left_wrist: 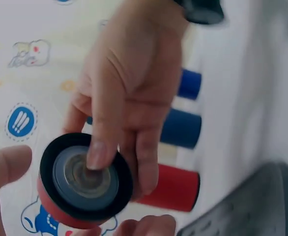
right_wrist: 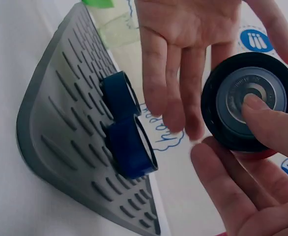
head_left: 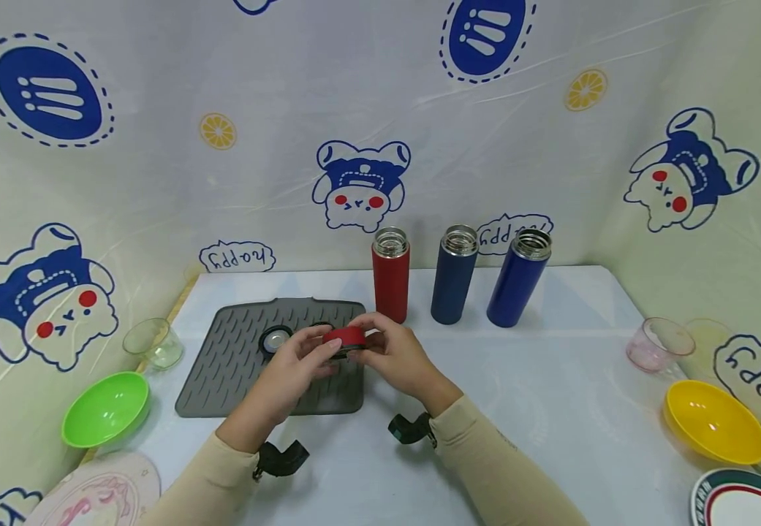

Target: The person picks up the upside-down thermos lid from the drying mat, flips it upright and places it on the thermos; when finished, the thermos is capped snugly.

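Observation:
A red bottle lid (head_left: 346, 337) is in my right hand (head_left: 398, 356), above the grey drying mat (head_left: 222, 372). The right thumb presses the round metal centre of its underside, as the right wrist view shows, and the fingers lie under the lid. My left hand (head_left: 291, 369) is at the lid's other side, its fingers (right_wrist: 156, 88) extended and its thumb (left_wrist: 10, 164) apart from the rim. Two blue lids (right_wrist: 129, 147) stand side by side on the mat. Behind are a red bottle (head_left: 391, 281), a dark blue bottle (head_left: 454, 281) and a brighter blue bottle (head_left: 518, 285), all with uncovered mouths.
At the left edge are a clear glass (head_left: 156, 343), a green bowl (head_left: 105, 409) and a pink-patterned plate (head_left: 100, 489). Along the right edge stand a pinkish glass (head_left: 658, 347), a yellow bowl (head_left: 716, 424) and a rimmed white plate (head_left: 748, 504). A printed curtain (head_left: 275, 197) hangs behind the table.

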A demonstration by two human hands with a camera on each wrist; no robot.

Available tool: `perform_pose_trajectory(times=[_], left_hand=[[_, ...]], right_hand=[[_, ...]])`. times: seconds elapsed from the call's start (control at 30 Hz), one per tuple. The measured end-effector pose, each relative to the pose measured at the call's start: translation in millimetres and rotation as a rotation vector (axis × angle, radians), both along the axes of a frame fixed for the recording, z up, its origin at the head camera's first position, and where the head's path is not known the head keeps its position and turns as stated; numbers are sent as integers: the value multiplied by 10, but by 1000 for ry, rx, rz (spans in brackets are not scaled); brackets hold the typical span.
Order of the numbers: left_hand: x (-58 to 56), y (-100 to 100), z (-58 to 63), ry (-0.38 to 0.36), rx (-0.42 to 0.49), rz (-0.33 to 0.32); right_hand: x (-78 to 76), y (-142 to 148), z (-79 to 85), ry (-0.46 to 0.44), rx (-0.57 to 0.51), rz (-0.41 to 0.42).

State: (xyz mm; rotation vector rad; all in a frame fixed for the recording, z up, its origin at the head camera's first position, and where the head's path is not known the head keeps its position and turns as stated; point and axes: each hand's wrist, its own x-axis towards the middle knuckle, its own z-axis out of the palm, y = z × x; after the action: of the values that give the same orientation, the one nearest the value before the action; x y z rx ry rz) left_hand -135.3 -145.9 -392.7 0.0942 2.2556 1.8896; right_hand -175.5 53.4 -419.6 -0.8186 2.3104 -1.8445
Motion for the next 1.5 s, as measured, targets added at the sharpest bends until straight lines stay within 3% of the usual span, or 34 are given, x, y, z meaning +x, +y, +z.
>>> perform_pose_trajectory(times=[0.07,0.13,0.37,0.47,0.6,0.77,0.9,1.13,1.3,1.5], left_hand=[[-12,34,6,-61,114,-7],[-14,67,10,-76,162,-5],[-30,132,-10,-7,139,58],[-28,152,49,46,109,78],[-12,205,291,140,47,135],[-90,329,611,315,-25,190],[-284,413,726,457,-56,204],[-867,571,652,618,12,175],[-1140,700,680,625,-18,173],[-1344,746,619,580,-11,161]], right_hand=[[5,2,-9,29,-18,-20],[11,1,-15,56,-28,-35],[29,-1,-24,218,-59,-49],[11,30,-43,268,-101,-83],[-40,81,-70,284,-140,-229],[-150,118,-95,314,-125,-527],[-265,97,-72,326,-47,-646],[-535,51,-67,294,17,-686],[-666,36,-133,241,14,-677],[-758,1,-242,171,-19,-638]])
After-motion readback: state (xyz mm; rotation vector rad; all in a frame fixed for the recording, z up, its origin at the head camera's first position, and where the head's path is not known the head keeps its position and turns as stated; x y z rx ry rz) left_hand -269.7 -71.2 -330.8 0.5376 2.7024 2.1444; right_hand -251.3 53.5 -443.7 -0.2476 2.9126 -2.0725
